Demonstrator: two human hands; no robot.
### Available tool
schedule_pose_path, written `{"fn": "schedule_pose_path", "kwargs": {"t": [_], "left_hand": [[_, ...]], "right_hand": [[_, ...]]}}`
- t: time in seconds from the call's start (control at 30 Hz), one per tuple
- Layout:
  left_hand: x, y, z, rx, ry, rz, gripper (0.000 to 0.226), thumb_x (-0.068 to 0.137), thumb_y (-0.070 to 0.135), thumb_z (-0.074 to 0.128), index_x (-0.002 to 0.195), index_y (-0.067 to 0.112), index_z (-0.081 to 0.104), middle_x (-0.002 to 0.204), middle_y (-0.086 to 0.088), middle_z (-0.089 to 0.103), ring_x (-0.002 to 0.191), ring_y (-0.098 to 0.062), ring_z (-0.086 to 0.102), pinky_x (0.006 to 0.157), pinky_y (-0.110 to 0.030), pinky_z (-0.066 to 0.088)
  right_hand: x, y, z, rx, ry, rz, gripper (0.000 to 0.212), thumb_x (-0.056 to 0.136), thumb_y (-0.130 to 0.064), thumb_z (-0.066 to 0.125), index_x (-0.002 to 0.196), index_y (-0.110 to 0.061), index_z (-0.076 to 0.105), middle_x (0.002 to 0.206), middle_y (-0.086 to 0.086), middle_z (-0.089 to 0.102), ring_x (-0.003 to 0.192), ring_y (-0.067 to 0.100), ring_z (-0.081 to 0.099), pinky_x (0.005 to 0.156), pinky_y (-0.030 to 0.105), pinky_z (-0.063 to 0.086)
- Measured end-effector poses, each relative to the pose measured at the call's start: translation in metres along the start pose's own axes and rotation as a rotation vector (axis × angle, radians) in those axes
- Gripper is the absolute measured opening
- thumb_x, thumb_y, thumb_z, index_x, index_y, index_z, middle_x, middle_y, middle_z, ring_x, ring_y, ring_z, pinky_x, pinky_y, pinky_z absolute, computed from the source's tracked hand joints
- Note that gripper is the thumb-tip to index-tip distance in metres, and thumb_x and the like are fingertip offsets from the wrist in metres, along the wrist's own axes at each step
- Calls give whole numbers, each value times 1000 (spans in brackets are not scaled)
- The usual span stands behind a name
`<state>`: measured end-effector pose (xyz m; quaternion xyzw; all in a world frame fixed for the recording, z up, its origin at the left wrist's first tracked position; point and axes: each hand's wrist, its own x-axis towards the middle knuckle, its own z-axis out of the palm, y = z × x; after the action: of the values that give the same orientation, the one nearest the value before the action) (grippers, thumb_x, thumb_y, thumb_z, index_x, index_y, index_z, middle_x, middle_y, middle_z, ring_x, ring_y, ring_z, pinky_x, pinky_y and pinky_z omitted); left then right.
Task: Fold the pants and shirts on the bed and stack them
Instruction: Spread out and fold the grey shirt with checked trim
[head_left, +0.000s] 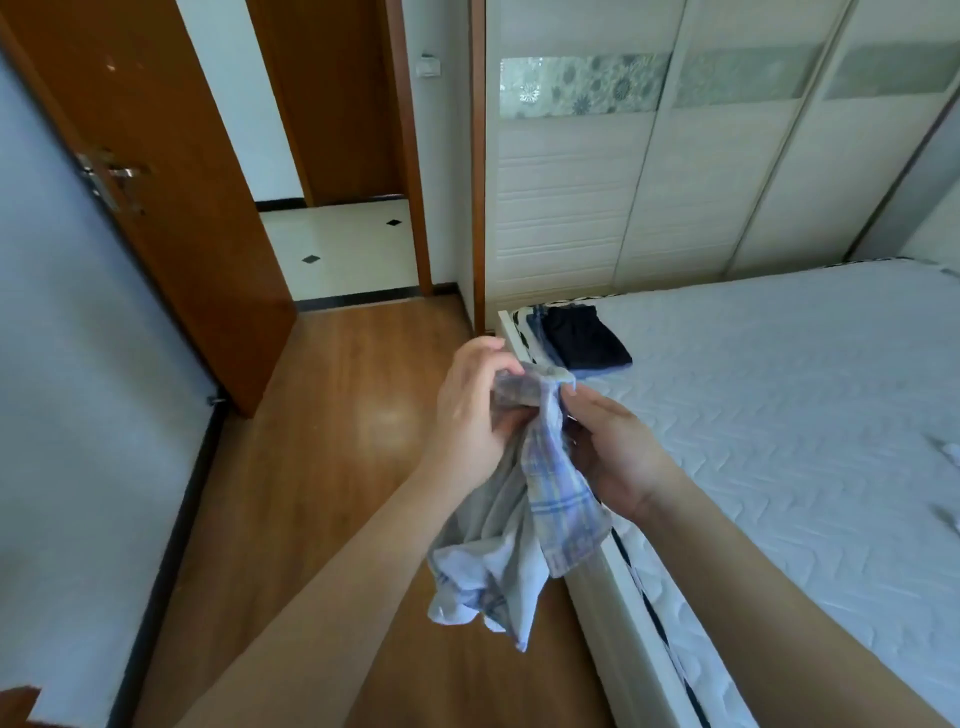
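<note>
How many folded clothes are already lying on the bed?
2 visible: a dark garment on top of a blue garment, stacked at the bed's far corner near the wardrobe. More could be hidden underneath.

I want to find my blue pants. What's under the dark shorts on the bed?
A folded blue piece of clothing peeks out under the dark shorts; most is covered, so its kind stays unclear.

A bedroom in a home

A bed (779, 415) with a white quilted mattress is seen beside a tall wardrobe (675, 182) with sliding doors. A wooden floor (337, 415), an open brown door (171, 182) and a tiled hallway (343, 249) beyond it are shown; folded clothes (582, 340) are laid on the mattress corner.
</note>
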<state>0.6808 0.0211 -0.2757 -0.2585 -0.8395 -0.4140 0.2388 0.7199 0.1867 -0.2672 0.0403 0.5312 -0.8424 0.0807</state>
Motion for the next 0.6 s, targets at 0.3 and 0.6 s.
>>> {"fn": "schedule_pose_path", "kwargs": {"t": [0.3, 0.6], "left_hand": [[82, -49, 46, -471, -680, -333, 33, 76, 37, 69, 104, 52, 60, 111, 20, 67, 95, 9, 61, 82, -11, 49], [147, -30, 145, -391, -628, -225, 21, 82, 26, 77, 101, 19, 73, 97, 4, 74, 91, -6, 66, 83, -30, 52]], "right_hand": [[44, -29, -22, -72, 187, -126, 23, 97, -20, 54, 98, -3, 70, 89, 13, 70, 79, 22, 67, 67, 28, 55], [76, -41, -122, -403, 577, -213, 17, 96, -29, 60, 98, -20, 74, 91, -2, 72, 86, 13, 63, 77, 26, 48]]}}
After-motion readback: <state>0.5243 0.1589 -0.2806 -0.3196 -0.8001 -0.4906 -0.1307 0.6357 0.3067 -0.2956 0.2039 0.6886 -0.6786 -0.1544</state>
